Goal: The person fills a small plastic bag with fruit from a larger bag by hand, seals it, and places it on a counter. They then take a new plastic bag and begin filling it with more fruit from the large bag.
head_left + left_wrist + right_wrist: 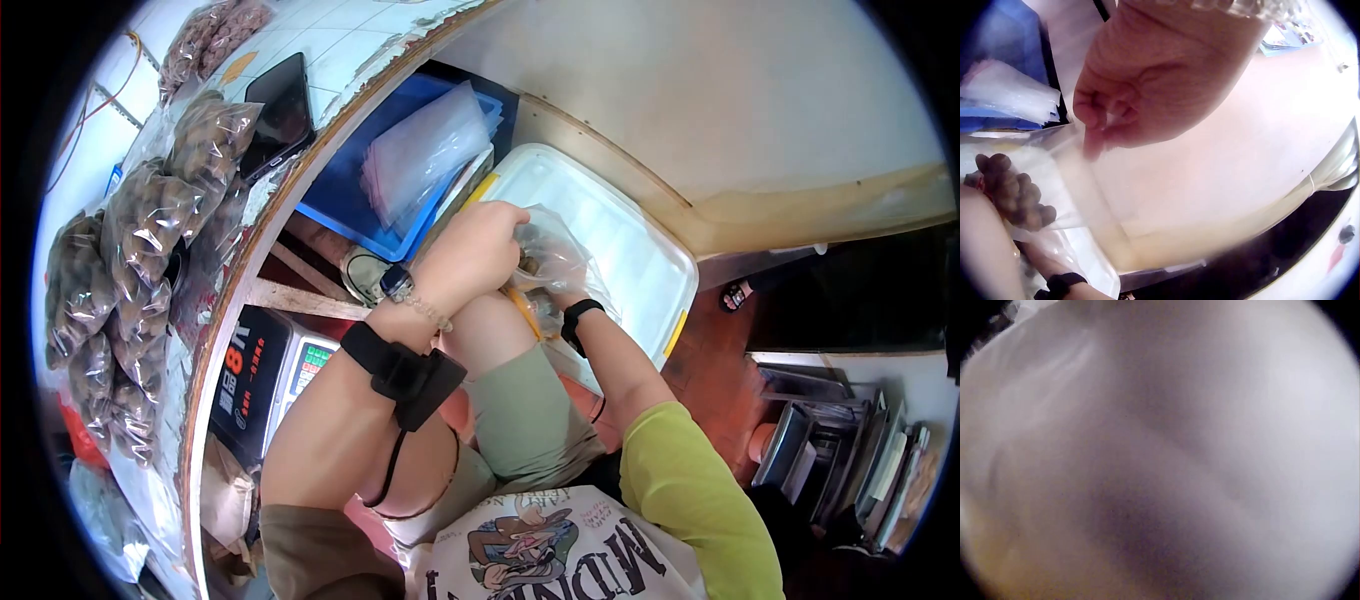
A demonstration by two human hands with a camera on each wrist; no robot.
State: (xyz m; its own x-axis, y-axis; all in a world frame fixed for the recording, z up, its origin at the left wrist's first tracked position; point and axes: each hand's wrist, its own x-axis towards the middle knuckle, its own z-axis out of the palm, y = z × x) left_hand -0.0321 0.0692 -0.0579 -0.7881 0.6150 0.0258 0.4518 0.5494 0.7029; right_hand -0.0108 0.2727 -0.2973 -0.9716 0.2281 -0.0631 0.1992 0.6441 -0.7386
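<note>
My left hand pinches the edge of a clear plastic bag between thumb and fingers. In the left wrist view the same hand is at the top, and the bag stretches down to the left from its fingertips. A cluster of small round brown pieces shows through the plastic. My right hand is below the bag, its fingers hidden, so I cannot tell what it holds. Blurred, pale translucent plastic fills much of the right wrist view.
Beyond the hands lies a white plastic box lid with yellow clips. Left of it, a blue tray holds clear empty bags. Filled bags and a black phone lie on the worn tabletop. A scale sits beneath.
</note>
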